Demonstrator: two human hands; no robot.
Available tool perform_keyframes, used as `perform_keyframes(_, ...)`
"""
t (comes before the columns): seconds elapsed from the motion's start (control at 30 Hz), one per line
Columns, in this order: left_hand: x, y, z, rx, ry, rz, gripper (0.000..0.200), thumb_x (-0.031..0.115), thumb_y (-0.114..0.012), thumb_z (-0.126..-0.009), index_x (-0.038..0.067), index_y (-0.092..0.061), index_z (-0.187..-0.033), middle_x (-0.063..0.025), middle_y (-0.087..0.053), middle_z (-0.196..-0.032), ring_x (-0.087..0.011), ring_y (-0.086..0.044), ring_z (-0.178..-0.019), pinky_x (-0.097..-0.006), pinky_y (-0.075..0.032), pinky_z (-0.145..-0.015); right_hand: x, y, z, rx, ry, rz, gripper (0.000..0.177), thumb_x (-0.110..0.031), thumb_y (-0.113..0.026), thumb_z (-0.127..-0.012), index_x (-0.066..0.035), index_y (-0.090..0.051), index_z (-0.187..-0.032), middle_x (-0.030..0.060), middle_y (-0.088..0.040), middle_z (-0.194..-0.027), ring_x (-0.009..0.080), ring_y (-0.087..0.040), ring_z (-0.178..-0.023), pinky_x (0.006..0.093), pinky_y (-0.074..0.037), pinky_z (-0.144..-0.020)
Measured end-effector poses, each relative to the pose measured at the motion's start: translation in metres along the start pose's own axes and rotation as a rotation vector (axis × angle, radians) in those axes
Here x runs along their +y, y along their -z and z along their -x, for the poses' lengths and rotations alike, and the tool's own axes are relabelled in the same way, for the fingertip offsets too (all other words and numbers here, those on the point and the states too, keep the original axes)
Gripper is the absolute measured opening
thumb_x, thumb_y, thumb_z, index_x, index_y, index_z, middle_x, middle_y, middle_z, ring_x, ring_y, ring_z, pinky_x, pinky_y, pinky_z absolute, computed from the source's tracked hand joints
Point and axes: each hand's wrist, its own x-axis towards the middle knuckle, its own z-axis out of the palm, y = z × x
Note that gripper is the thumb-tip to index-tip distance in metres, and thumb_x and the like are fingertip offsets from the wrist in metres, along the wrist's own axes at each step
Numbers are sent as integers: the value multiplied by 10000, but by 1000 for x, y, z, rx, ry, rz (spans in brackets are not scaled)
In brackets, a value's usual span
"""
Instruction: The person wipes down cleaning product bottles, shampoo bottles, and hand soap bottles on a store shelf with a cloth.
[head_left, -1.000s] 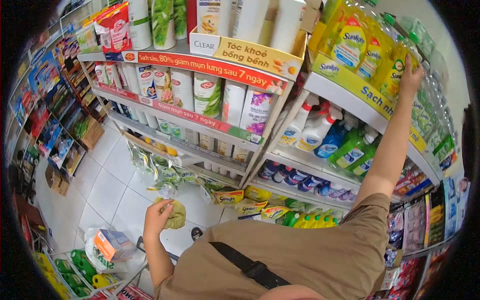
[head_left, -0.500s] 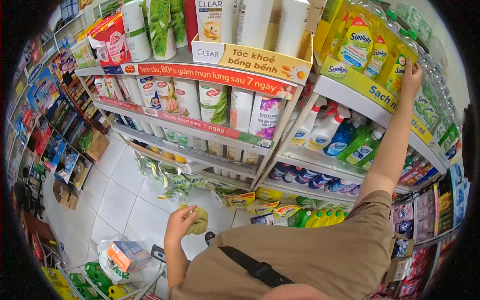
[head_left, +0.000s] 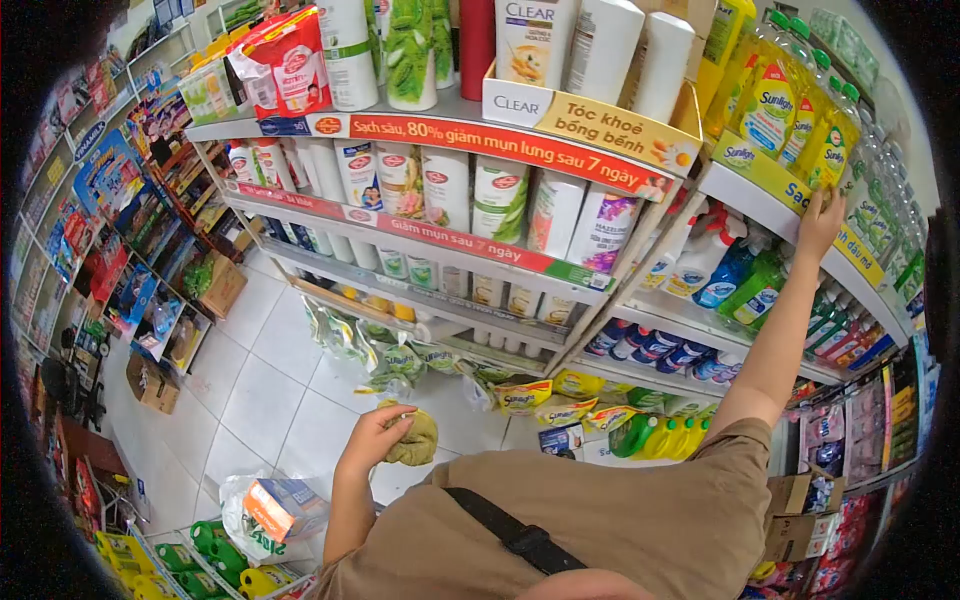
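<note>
In the head view my left hand [head_left: 372, 440] is closed around a crumpled olive-yellow cloth [head_left: 416, 442], held low over the floor on the left of my body. My right arm stretches out to the upper right shelf. There my right hand [head_left: 822, 225] rests at the shelf's front edge, its fingers reaching up at the foot of a yellow Sunlight dish soap bottle [head_left: 828, 150]. The fingers look extended rather than wrapped around it. A yellow-green Sunlight shelf strip [head_left: 745, 158] runs along the edge beside the hand.
Shampoo bottles stand behind a CLEAR display box [head_left: 560, 125]. Below are spray bottles [head_left: 700, 262] and rows of body wash [head_left: 445, 188]. Sunlight pouches [head_left: 525, 397] lie near the floor. A plastic bag with a box [head_left: 285, 508] sits on the tiles [head_left: 250, 410] at lower left.
My right hand has slid down from the side of the yellow bottle to its foot at the shelf edge. The view has shifted left; my left hand still holds the cloth.
</note>
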Motion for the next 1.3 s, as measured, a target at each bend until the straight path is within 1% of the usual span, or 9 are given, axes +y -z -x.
perform_keyframes(0.23,-2,11,-11,-183,25,249,259,154,-566,-864,24,-591,-1087,-46,-587,-989,-117,-556,-878,-251,-457,-770,-88,64,140,-16,-234,-737,214,-103,-476,-903,22,-543,-1064,133,-569,-1080,201,-534,-1019,313,-395,-916)
perform_keyframes(0.4,-10,-20,-47,-223,-66,169,281,178,-561,-868,41,-572,-1112,-43,-541,-1097,-124,-484,-1045,-257,-410,-863,-200,132,339,-746,-826,-1279,367,-258,-589,-838,-26,-454,-1089,105,-491,-1085,221,-588,-842,344,-493,-755)
perform_keyframes(0.53,20,-68,-65,-347,-22,340,374,170,-526,-875,63,-454,-1226,-49,-487,-1175,-144,-473,-1062,-278,-426,-850,-255,185,400,-1397,-1167,-1570,784,-317,-680,-760,-63,-226,-1347,126,-395,-1248,276,-491,-1092,401,-427,-894)
perform_keyframes(0.63,36,-110,-82,-460,-136,507,500,170,-497,-893,97,-300,-1347,-62,-424,-1246,-162,-455,-1072,-299,-443,-840,-243,182,400,-1483,-664,-1537,857,-252,-722,-717,-70,-201,-1373,131,-406,-1255,244,-446,-1135,367,-383,-936)
perform_keyframes(0.7,37,-132,-81,-472,-289,309,582,189,-482,-907,114,-181,-1399,-70,-357,-1307,-176,-438,-1094,-317,-459,-832,-238,175,381,-1452,-848,-1503,803,-191,-724,-707,-57,-262,-1349,130,-433,-1231,223,-464,-1105,340,-391,-919)
perform_keyframes(0.83,38,-159,-86,-466,-132,415,654,237,-484,-915,143,-82,-1422,-79,-271,-1367,-194,-416,-1131,-350,-471,-835,-214,154,384,-1405,-771,-1264,623,-27,-663,-723,-34,-387,-1282,96,-513,-1143,169,-514,-1022,288,-435,-848)
perform_keyframes(0.97,47,-171,-93,-337,49,433,682,263,-491,-914,161,-53,-1426,-77,-240,-1394,-206,-408,-1153,-373,-471,-845,-197,145,376,-1327,-1128,-1339,547,-7,-634,-737,-14,-425,-1242,79,-543,-1099,148,-537,-958,270,-443,-818)
perform_keyframes(1.13,36,-188,-99,-312,112,618,663,275,-445,-935,138,-23,-1427,-83,-248,-1394,-210,-419,-1150,-392,-459,-867,-188,127,377,-1484,-752,-1466,615,-98,-572,-733,-9,-363,-1305,172,-370,-1329,279,-329,-1250,361,-238,-1041)
perform_keyframes(1.3,19,-192,-108,13,-18,763,603,269,-398,-954,33,-73,-1404,-108,-334,-1341,-188,-408,-1166,-300,-357,-969,-256,123,332,-1385,128,-1427,565,-89,-547,-752,-11,-388,-1288,204,-313,-1381,343,-326,-1256,389,-244,-1046)
